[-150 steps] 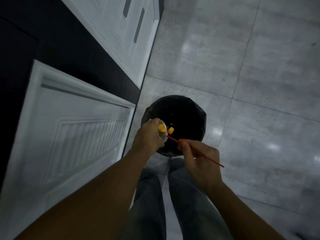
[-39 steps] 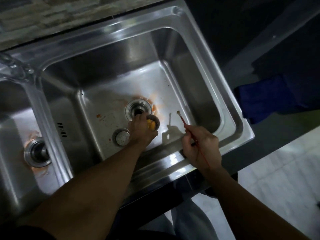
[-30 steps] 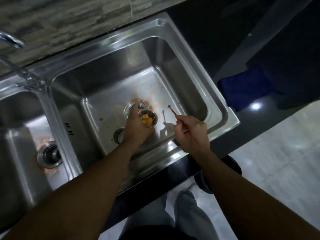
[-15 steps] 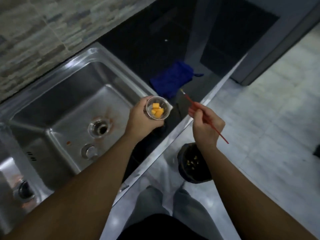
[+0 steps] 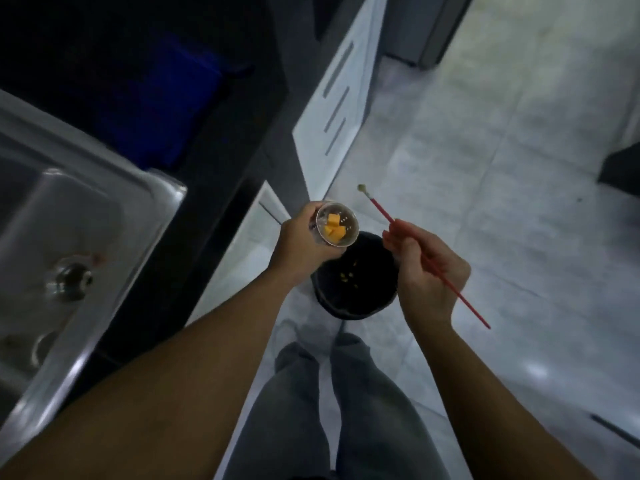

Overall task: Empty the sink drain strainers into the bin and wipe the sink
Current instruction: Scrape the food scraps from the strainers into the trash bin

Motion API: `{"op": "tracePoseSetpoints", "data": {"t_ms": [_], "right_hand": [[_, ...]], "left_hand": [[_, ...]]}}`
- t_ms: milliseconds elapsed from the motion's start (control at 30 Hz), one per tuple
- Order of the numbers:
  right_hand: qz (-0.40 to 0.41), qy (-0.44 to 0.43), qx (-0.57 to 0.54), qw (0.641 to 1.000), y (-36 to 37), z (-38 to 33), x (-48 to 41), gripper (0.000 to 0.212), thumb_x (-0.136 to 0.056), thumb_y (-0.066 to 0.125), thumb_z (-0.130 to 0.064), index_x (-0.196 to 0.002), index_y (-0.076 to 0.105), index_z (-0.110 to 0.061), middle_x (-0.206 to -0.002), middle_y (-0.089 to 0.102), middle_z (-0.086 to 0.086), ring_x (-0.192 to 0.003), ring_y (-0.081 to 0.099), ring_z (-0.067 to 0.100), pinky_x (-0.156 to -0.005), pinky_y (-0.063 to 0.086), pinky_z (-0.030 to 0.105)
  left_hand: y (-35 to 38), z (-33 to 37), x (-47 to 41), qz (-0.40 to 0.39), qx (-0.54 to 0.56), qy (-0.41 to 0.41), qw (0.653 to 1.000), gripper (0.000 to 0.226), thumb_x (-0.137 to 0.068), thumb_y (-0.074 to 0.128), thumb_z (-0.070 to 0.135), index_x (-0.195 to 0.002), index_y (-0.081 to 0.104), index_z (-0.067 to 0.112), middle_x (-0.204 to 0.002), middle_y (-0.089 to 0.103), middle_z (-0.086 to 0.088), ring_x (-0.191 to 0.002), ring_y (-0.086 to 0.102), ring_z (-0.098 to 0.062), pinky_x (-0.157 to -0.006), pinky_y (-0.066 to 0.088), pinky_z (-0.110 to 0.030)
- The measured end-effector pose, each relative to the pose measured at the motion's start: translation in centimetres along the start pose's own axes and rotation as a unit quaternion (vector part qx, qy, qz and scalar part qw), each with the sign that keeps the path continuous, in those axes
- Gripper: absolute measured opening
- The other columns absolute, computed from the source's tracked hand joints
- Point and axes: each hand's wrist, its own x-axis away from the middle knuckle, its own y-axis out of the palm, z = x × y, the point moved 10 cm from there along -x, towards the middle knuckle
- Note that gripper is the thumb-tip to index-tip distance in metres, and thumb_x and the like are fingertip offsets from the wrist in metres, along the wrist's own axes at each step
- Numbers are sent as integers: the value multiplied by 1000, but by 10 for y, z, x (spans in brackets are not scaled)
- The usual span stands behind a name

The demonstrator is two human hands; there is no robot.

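Note:
My left hand [image 5: 300,244] holds a round metal drain strainer [image 5: 346,220] with several orange food cubes [image 5: 333,229] in it, tilted toward me, just above the left rim of the black bin [image 5: 363,299]. My right hand [image 5: 427,273] grips a thin red brush [image 5: 384,213], bristle tip pointing up-left, over the bin's right rim. Small yellow scraps lie inside the bin. The steel sink [image 5: 86,202] is at the left, its open drain hole [image 5: 71,278] visible.
A blue cloth [image 5: 156,98] lies on the dark counter behind the sink. White cabinet doors [image 5: 337,98] stand under the counter. Grey tiled floor [image 5: 502,150] spreads to the right. My legs are below the bin.
I lifted the strainer out of the sink and carried it right, to above the bin. The brush hand moved along with it. My view swung from the sink toward the floor.

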Motion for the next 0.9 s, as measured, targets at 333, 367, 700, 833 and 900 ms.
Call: {"op": "tracePoseSetpoints", "data": {"t_ms": [333, 367, 700, 833, 900], "right_hand": [[-93, 3, 96, 991, -12, 129, 50, 21, -93, 62, -7, -109, 75, -12, -99, 76, -3, -88, 73, 7, -76, 62, 29], [-102, 6, 97, 990, -8, 141, 52, 22, -93, 61, -8, -110, 75, -12, -100, 75, -4, -89, 73, 7, -77, 62, 28], [-153, 66, 183, 969, 28, 227, 60, 26, -95, 59, -13, -116, 72, -22, -100, 65, -22, -88, 66, -3, -83, 56, 15], [-142, 94, 182, 968, 27, 236, 63, 24, -95, 60, -12, -115, 72, -19, -100, 69, -16, -87, 68, 1, -83, 59, 21], [-118, 98, 198, 968, 20, 238, 63, 24, -94, 62, -10, -114, 73, -14, -101, 73, -8, -86, 69, 4, -85, 59, 23]], "left_hand": [[117, -95, -46, -66, -97, -15, 993, 74, -60, 94, 24, -127, 63, 25, -115, 72, 7, -105, 65, -9, -86, 53, -18], [125, -104, -51, -76, -104, -18, 992, 76, -60, 94, 23, -129, 62, 24, -117, 71, 6, -107, 65, -9, -87, 53, -19], [170, -152, -73, -133, -167, 9, 977, 78, -66, 92, 27, -136, 58, 22, -121, 71, -1, -111, 66, -17, -96, 58, -38], [169, -164, -78, -129, -194, 0, 972, 76, -66, 91, 22, -135, 58, 22, -123, 70, -3, -113, 65, -19, -96, 57, -39], [166, -169, -81, -121, -204, -11, 971, 76, -67, 91, 21, -135, 57, 23, -125, 68, -4, -116, 63, -22, -96, 57, -42]]}}
